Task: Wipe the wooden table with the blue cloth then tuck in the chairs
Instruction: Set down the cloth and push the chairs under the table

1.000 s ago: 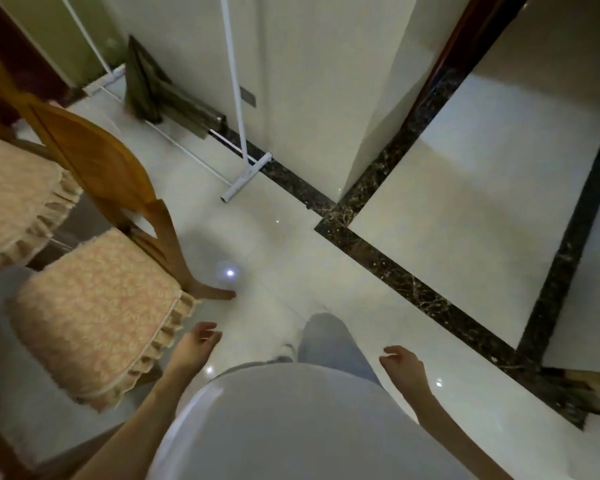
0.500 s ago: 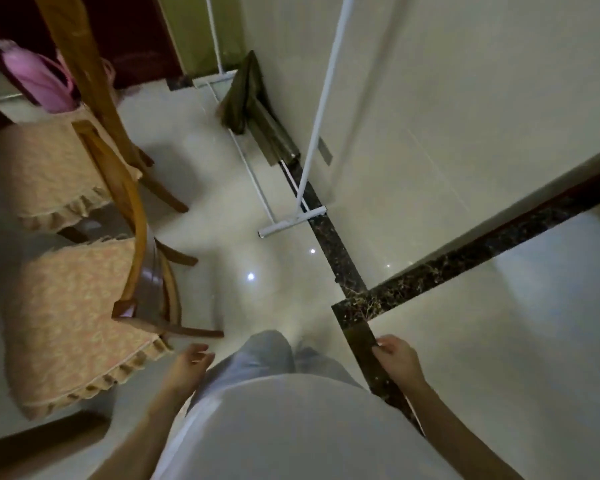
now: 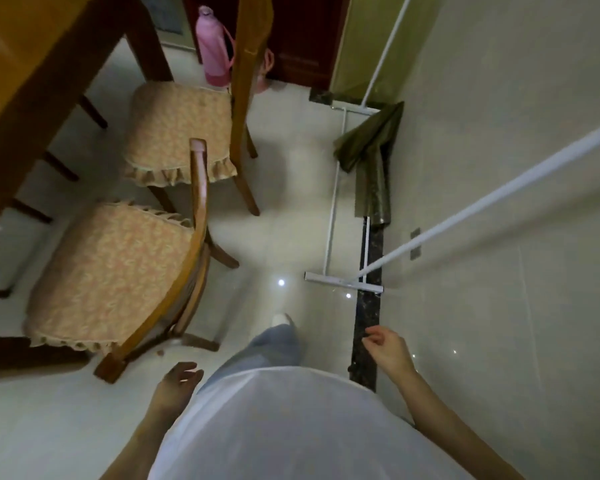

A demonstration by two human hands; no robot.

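The tabletop shows only a corner, so I cannot judge the wiping. Beside the tabletop, near chair and far chair stand pulled out, so tucking looks undone. Away from the tabletop, left grip and right grip hang loosely curled, empty — no blue cloth in view.

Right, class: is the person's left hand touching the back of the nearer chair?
Apart. The head view shows pale floor between the left hand and the wooden back of the nearer chair.
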